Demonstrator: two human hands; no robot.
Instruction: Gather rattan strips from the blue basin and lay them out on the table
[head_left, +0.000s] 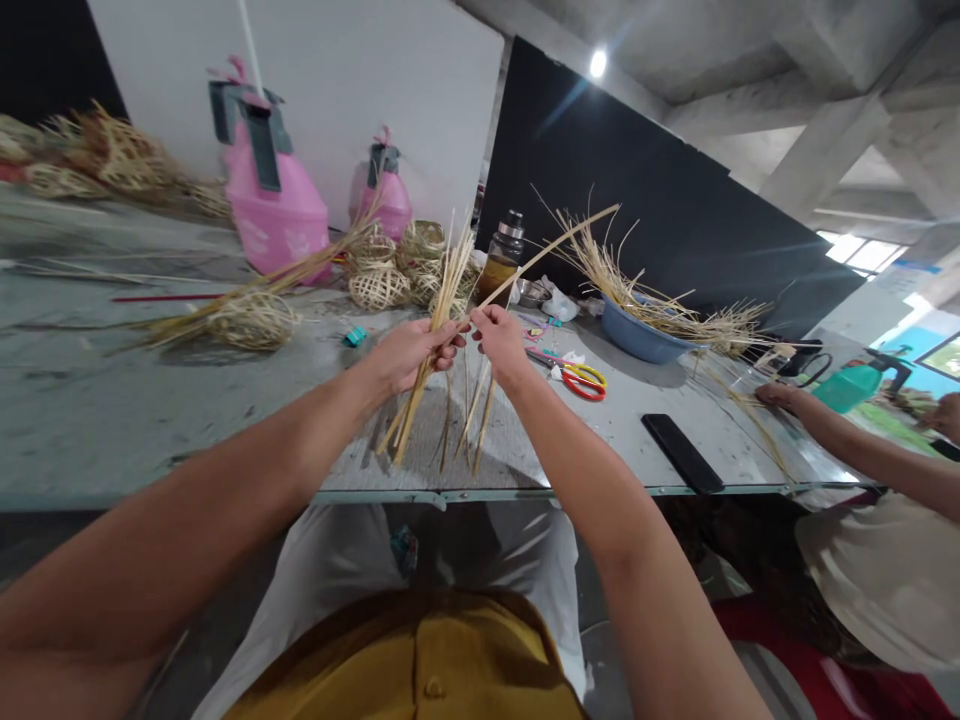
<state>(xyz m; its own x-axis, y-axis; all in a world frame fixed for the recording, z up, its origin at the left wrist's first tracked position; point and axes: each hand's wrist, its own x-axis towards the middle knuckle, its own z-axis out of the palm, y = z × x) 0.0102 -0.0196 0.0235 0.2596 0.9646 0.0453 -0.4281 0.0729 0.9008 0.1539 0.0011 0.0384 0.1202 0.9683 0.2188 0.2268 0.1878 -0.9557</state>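
Note:
My left hand (421,352) is closed round a bundle of thin bamboo strips (411,425), which stands slanted with its lower ends near the table's front edge. Close against it, my right hand (496,340) pinches a single longer bamboo strip (551,246) that slopes up to the right. The fingertips of both hands almost meet over that strip. A few loose strips (484,425) hang or lean below my right hand. Woven bamboo balls (377,285) sit just behind my left hand. Scissors (583,381) with red and yellow handles lie right of my right hand.
A blue basin (649,333) holds many strips at the back right. A black phone (681,452) lies near the front edge. Pink spray bottles (274,205) and a dark-capped bottle (504,260) stand behind. Another person's hand (778,396) rests on the table at right.

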